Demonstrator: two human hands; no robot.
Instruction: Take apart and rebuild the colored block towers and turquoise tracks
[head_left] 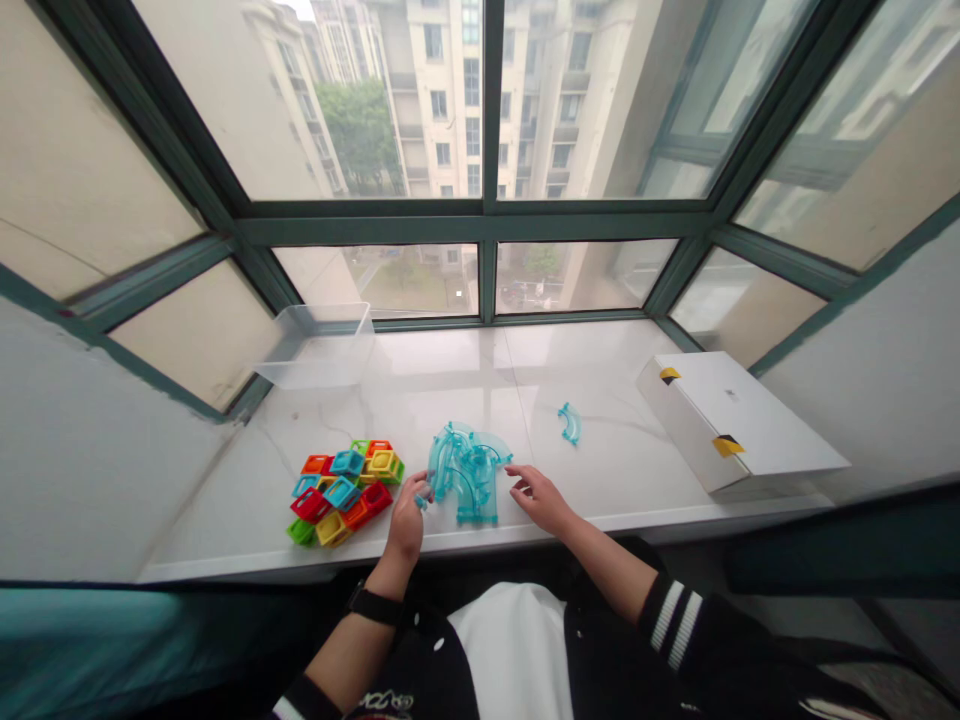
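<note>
A heap of translucent blue curved track pieces (478,485) lies near the front of the white ledge, between my two hands. My left hand (407,518) is at the heap's left side, its fingers closed around a translucent blue track piece (422,496) that is partly hidden by them. On the other side, my right hand (538,498) has its fingers stretched and apart beside the heap's right edge, with nothing visible in it. One curved blue piece (571,425) lies by itself farther back on the right.
Red, yellow, blue and green plastic blocks (343,493) are piled left of my left hand. A clear plastic bin (319,372) stands at the back left by the window. At the right, a white box (750,415) with yellow-and-black tabs rests on the ledge (622,480).
</note>
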